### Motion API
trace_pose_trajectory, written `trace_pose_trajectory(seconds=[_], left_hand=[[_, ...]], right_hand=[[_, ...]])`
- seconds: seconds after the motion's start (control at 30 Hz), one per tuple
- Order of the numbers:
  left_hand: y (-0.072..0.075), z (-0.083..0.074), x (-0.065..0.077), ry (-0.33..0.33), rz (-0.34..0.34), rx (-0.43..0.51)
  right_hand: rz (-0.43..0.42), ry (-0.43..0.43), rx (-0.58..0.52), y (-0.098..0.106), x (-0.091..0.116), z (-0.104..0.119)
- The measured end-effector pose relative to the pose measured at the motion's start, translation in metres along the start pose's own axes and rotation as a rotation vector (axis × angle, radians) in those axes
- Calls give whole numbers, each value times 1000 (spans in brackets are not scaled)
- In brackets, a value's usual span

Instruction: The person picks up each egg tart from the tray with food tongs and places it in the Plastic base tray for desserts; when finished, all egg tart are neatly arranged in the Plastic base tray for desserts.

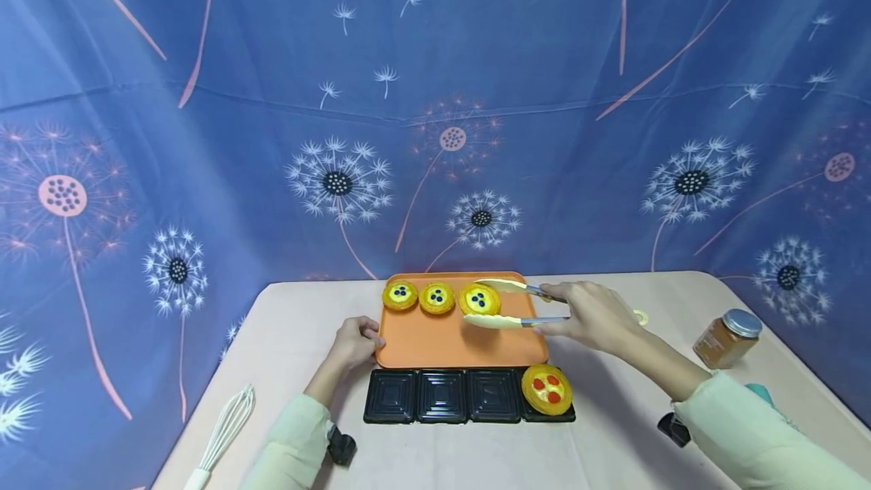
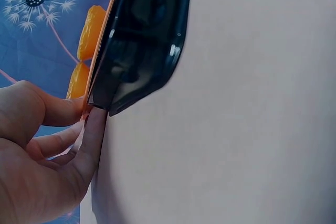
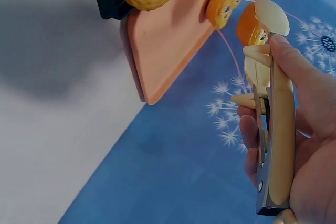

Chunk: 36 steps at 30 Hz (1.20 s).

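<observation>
My left hand pinches the left edge of an orange tray, thumb and fingers at its rim. In my right hand is a pair of tongs with cream-coloured heads and metal arms. Its two heads flank a yellow tart with blueberries over the tray's right half; a shadow falls on the tray below. Two more blueberry tarts, a left one and a middle one, sit along the tray's back edge. The right wrist view shows the tongs' handle lying along my palm, fingers wrapped round it.
In front of the tray lies a black sectioned container; a strawberry tart sits in its rightmost compartment. A whisk lies at left. A silver-lidded jar stands at right. A blue dandelion-print cloth hangs behind the table.
</observation>
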<state>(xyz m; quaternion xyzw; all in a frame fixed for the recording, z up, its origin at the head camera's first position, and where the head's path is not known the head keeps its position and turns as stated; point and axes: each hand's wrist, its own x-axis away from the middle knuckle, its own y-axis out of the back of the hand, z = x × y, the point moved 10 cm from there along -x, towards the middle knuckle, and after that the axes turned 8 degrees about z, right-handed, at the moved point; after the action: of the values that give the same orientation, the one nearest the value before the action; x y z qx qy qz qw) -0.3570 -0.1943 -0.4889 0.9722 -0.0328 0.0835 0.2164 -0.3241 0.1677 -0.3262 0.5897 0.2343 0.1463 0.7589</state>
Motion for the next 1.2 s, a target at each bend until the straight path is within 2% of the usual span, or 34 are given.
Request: trace_pose_trajectory(seconds=[0.77,0.93,1.2], left_hand=[[0,1,2,12,-19,29],[0,2,2,1,-24,17],[-1,4,-1,3,-15,1]], right_hand=[[-10,50,-23,30,46,26],[9,75,-9,27,53,32],[79,66,-12,9,55,28]])
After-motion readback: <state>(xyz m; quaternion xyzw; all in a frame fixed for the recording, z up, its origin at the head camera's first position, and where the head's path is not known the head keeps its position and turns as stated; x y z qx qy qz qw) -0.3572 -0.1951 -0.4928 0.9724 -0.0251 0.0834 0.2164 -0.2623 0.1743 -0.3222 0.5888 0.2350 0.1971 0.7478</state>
